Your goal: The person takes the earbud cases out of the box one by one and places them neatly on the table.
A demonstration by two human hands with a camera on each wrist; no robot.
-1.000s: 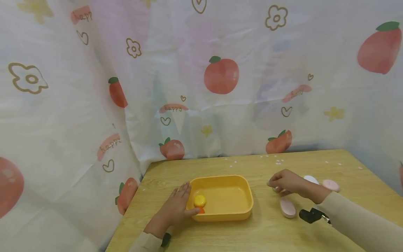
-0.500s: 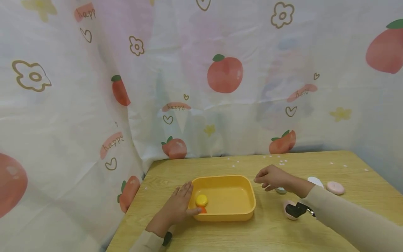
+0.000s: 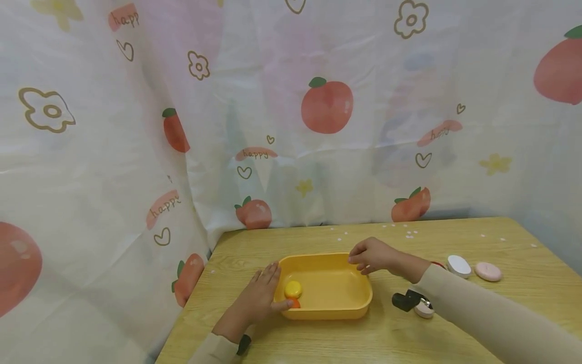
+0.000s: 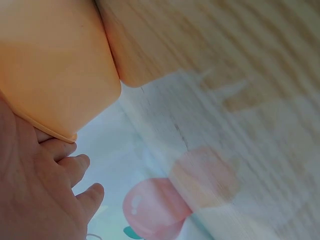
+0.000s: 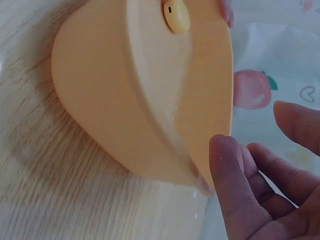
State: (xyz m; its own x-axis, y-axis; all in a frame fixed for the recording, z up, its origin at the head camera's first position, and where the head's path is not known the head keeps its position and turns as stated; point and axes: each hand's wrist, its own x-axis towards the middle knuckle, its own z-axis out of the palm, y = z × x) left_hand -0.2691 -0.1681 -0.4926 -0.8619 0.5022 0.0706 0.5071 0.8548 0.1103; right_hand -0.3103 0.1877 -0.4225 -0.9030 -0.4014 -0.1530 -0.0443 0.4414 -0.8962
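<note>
My left hand (image 3: 256,298) rests along the left end of a yellow tray (image 3: 325,313), fingers straight along the rim and thumb across the near corner. In the left wrist view the fingertips reach just past the tray's rim. Inside the tray, near that thumb, lie a rounded yellow piece (image 3: 293,289) and a partly covered orange piece (image 3: 295,303). The yellow piece (image 5: 177,16) shows a small dark slot in the right wrist view. My right hand (image 3: 375,254) hovers at the tray's far right corner; its fingers (image 5: 227,165) are loosely bent, thumb apart, with nothing between them.
Right of the tray, a white oval piece (image 3: 459,266) and a pink oval piece (image 3: 488,271) lie on the wooden table (image 3: 345,344). A pale pink piece (image 3: 424,309) is partly hidden by the right wrist's black device (image 3: 404,301). Behind hangs a fruit-printed curtain (image 3: 282,192).
My right hand has moved left from beside the loose pieces to the tray's right corner. A greenish piece it was beside is now hidden by the arm. My left hand stays on the tray.
</note>
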